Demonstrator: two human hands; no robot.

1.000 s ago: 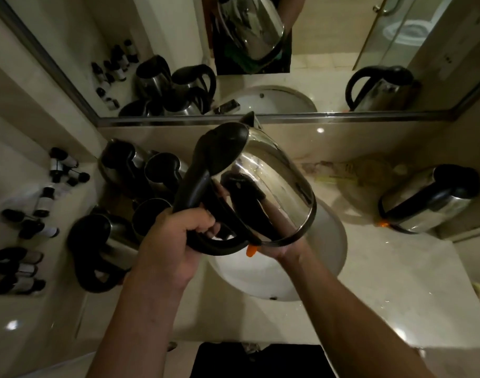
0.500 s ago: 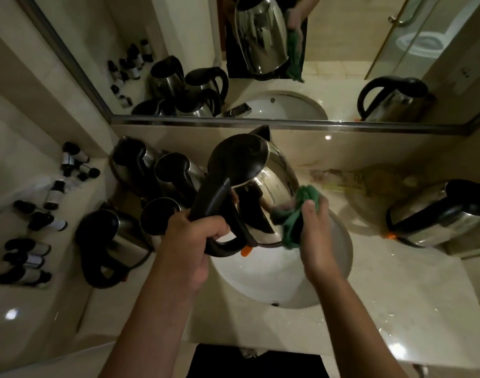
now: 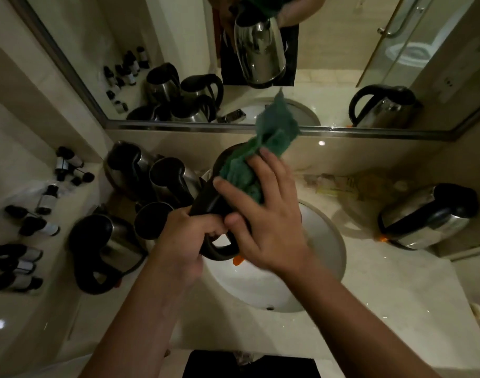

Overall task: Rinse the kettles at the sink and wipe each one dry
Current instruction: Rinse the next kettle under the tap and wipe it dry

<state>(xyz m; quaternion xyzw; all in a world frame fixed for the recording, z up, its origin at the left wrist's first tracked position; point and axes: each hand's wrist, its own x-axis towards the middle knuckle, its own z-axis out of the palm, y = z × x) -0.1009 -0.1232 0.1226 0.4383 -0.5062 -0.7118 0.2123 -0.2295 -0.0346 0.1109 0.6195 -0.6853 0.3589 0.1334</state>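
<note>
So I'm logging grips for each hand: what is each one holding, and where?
Left hand grips the kettle by its black handle; right hand presses the bunched green cloth onto its top.

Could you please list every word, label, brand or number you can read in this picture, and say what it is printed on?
No text can be read in this picture.
Small bottles on the left counter: pale labels, too small and blurred to read.
Packet behind the sink: printing too blurred to read.
Kettle in the left hand, green cloth under the right hand, kettle lying on its side: no lettering visible.
</note>
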